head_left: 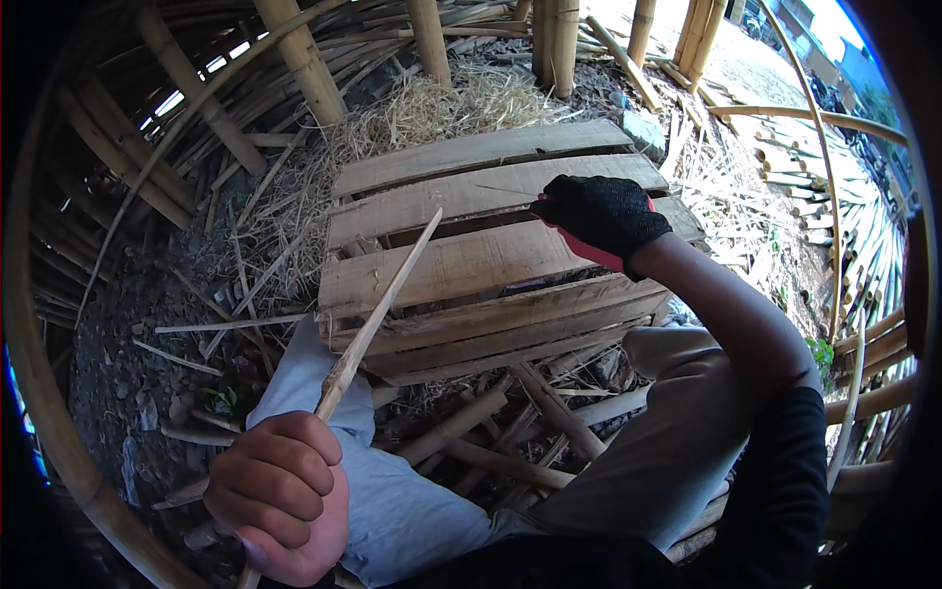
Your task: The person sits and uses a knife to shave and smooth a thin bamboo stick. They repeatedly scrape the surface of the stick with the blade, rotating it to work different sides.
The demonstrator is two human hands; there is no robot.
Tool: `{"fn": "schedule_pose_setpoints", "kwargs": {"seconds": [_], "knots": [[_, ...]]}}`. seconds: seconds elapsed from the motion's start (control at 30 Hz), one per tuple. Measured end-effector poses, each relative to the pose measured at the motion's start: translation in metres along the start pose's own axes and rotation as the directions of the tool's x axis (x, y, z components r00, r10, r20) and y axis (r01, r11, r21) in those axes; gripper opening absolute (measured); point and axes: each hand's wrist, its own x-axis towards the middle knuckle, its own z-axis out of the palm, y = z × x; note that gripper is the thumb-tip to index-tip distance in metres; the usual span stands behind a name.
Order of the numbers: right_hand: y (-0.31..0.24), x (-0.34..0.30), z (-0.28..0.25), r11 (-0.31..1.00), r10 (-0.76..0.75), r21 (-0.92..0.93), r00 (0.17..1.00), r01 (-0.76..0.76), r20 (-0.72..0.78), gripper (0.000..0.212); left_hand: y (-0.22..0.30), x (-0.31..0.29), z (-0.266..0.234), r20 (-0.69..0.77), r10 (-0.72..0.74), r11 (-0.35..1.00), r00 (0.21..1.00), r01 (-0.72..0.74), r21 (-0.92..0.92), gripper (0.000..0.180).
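Observation:
My bare left hand [280, 496] is closed round a long, pale bamboo stick [378, 312]. The stick slants up and away, its narrow tip over the near slats of a wooden crate [461, 263]. Rough, darker fibres show on it just above my fist. My right hand [603, 221], in a black and red glove, is closed above the crate's right half. From its fingers a thin, straight, blade-like piece [505, 189] points left; whether it is a knife seen edge-on or a sliver I cannot tell. The two hands are well apart, and the stick does not touch the right one.
My knees flank the crate, in grey trousers [402, 501]. Straw-like shavings [442, 108] are heaped behind it. Cut bamboo pieces [456, 427] lie beneath and between my legs. Bamboo posts [299, 59] stand behind, and stacked poles [868, 265] lie at the right.

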Motion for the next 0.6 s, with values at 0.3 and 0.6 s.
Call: {"fn": "schedule_pose_setpoints", "kwargs": {"seconds": [0.3,0.6], "knots": [[-0.006,0.007,-0.011,0.995,-0.009,0.094,0.976,0.030,-0.216,0.037,-0.011,0.000,-0.001,0.016,0.124,0.992,0.992,-0.124,0.009,0.057],[-0.002,0.026,0.000,0.866,0.078,0.500,0.979,0.028,-0.191,0.039,-0.010,0.001,0.013,0.033,0.114,0.991,0.993,-0.111,-0.076,0.059]]}}
